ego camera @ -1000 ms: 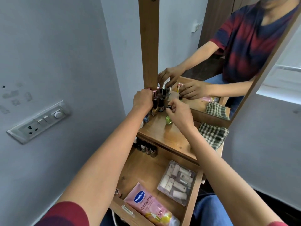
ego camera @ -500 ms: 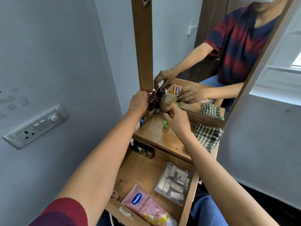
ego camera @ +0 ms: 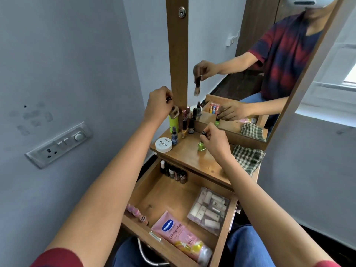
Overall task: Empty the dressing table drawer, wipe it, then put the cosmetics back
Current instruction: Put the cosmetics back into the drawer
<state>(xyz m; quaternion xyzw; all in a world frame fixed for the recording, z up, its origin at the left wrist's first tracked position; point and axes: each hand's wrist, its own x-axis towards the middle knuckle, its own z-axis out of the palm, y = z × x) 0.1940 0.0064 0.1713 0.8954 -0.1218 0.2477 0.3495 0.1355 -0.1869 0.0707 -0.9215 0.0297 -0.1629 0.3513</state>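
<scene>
The wooden drawer (ego camera: 146, 182) is pulled open below the dressing table top (ego camera: 192, 157). In it lie a pink Vaseline tube (ego camera: 181, 235), a clear box of small tubes (ego camera: 210, 210), a row of small bottles (ego camera: 173, 171) at the back and a pink item (ego camera: 134, 211) at the front left. My left hand (ego camera: 159, 105) pinches a square tan nail polish bottle (ego camera: 174, 113) lifted above the cluster of bottles (ego camera: 185, 126) by the mirror post. My right hand (ego camera: 213, 141) grips the black cap of a green nail polish bottle (ego camera: 201, 146) standing on the top.
A white round nail polish remover tub (ego camera: 163, 145) sits at the top's left edge. A green checked cloth (ego camera: 247, 158) lies at the right. The mirror (ego camera: 269, 64) leans behind. A wall switch panel (ego camera: 59, 144) is at the left. My knees (ego camera: 248, 245) are under the drawer.
My left hand has risen from the bottle cluster with the square tan bottle pinched in it. My right hand stays on the green bottle's cap.
</scene>
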